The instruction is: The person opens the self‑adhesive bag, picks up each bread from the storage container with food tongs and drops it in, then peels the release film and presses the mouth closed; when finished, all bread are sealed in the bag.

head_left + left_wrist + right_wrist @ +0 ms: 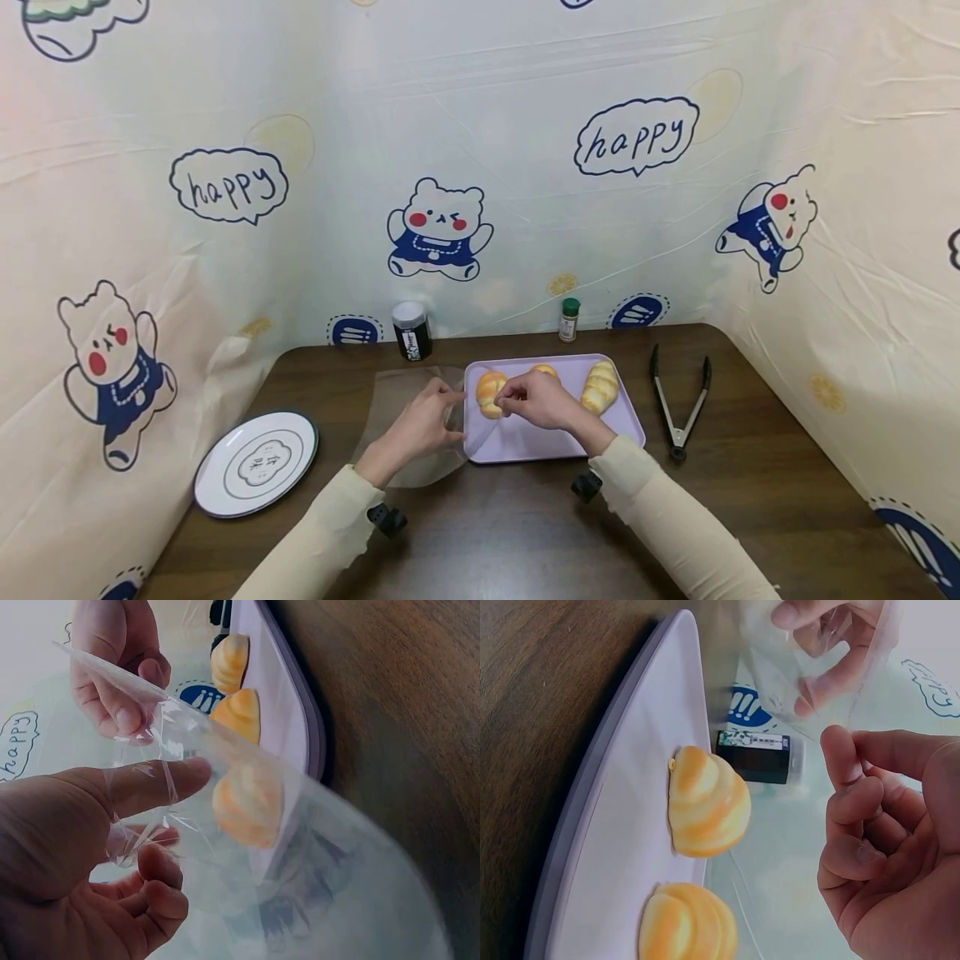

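Note:
A clear plastic bag (420, 475) spreads between the two hands over the left end of a lilac tray (532, 446). My right hand (543, 402) pinches the bag's edge between thumb and index finger, the other fingers curled in. The left hand (422, 425) is at the bag's mouth, thumb and fingers held apart with the film around them in the left wrist view. On the tray below lie a golden bread roll (709, 802), a second roll (686, 922) partly behind the right hand in the head view, and a longer pale bread (601, 387).
Metal tongs (678, 433) with black tips lie spread right of the tray. A white plate (225, 479) sits at the left. Behind the tray stand a dark jar (412, 332) with a pale lid and a green-capped shaker (569, 321). A printed cloth (525, 275) hangs around the table.

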A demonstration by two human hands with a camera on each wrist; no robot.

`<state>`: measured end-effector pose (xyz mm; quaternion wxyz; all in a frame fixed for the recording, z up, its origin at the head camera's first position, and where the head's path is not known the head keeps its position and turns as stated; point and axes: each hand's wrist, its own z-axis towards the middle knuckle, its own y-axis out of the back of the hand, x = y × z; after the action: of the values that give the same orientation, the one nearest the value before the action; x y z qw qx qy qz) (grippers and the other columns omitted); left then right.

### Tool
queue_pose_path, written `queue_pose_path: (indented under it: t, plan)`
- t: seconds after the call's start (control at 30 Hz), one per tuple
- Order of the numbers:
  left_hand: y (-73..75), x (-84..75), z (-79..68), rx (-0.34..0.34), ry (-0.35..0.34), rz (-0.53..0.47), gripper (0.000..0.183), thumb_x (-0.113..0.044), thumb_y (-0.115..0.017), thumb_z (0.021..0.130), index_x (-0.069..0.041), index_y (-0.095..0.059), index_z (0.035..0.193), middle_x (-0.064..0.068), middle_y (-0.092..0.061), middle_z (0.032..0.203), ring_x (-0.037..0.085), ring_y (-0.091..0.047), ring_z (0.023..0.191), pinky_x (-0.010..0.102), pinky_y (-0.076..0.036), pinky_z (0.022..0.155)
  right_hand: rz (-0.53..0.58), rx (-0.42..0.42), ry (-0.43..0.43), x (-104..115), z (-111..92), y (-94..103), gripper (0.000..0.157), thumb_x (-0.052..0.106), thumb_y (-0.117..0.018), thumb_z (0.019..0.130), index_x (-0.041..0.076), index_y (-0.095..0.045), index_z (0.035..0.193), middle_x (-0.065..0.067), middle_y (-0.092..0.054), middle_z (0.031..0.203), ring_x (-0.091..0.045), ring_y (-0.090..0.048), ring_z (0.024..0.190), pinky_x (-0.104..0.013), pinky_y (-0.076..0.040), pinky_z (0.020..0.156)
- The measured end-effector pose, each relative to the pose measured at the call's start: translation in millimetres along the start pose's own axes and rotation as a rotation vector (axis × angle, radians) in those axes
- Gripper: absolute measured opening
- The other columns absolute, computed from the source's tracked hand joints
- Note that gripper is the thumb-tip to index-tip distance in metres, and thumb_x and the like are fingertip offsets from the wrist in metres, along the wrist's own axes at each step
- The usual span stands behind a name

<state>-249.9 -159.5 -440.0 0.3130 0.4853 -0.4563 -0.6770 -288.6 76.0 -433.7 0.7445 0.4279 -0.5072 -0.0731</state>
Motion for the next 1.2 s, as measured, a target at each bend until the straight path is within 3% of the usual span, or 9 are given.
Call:
queue_pose_path:
  t: [0.17,0.43,0.6,0.77,0.93,1.2]
  plan:
    - [1.5,2.2,0.1,0.04,-0.017,0.0,0.073,-0.025,-0.092,0.07,-0.017,-0.063,0.137,0.006,-0.056,0.108,0.014,-0.054,0.08,0.031,-0.051,0.069,0.013,-0.002,-0.012,0.6,0.1,0.8,0.017,0.018,-0.065,0.097,0.005,-0.076,0.097,-0.002,-0.075,0.078,-0.005,-0.057,0.068,-0.022,-0.045,0.061]
    - [4.0,1.0,-1.1,0.092,-0.042,0.003,0.073,-0.032,-0.091,0.071,-0.01,-0.063,0.135,0.003,-0.06,0.097,0.014,-0.056,0.083,0.032,-0.052,0.07,0.004,-0.009,0.008,1.2,-0.1,1.6,0.016,0.019,-0.065,0.097,0.008,-0.076,0.094,-0.003,-0.075,0.078,-0.004,-0.056,0.066,-0.021,-0.044,0.058]
    - [3.3,-0.6,-1.3,0.109,-0.008,-0.007,0.074,-0.034,-0.09,0.073,-0.012,-0.061,0.137,0.004,-0.06,0.095,0.014,-0.055,0.08,0.029,-0.05,0.065,-0.008,-0.003,0.003,1.5,-0.3,0.5,0.018,0.021,-0.065,0.097,0.007,-0.076,0.094,0.0,-0.074,0.077,-0.004,-0.056,0.065,-0.02,-0.043,0.058]
    - [3.6,-1.0,0.0,0.097,0.024,0.004,0.076,-0.034,-0.09,0.072,-0.012,-0.06,0.138,0.001,-0.057,0.091,0.014,-0.052,0.076,0.027,-0.046,0.062,-0.002,-0.01,-0.028,1.6,-2.8,3.2,0.021,0.027,-0.063,0.098,0.012,-0.076,0.092,0.003,-0.073,0.076,-0.007,-0.055,0.067,-0.023,-0.044,0.061]
    - [5.4,0.6,0.3,0.063,0.008,0.014,0.077,-0.034,-0.091,0.07,-0.008,-0.061,0.136,0.002,-0.058,0.088,0.013,-0.051,0.074,0.027,-0.045,0.062,-0.02,-0.05,-0.049,-3.1,-7.3,10.2,0.019,0.028,-0.064,0.097,0.015,-0.076,0.091,0.006,-0.071,0.076,-0.009,-0.058,0.071,-0.026,-0.046,0.064]
    - [5.2,3.3,0.6,0.044,0.01,0.001,0.077,-0.033,-0.091,0.07,-0.005,-0.061,0.135,0.006,-0.062,0.091,0.013,-0.052,0.074,0.029,-0.047,0.063,-0.197,-0.157,-0.155,-24.6,-16.6,28.9,0.018,0.033,-0.066,0.095,0.018,-0.076,0.092,0.005,-0.071,0.082,-0.009,-0.059,0.072,-0.026,-0.049,0.064]
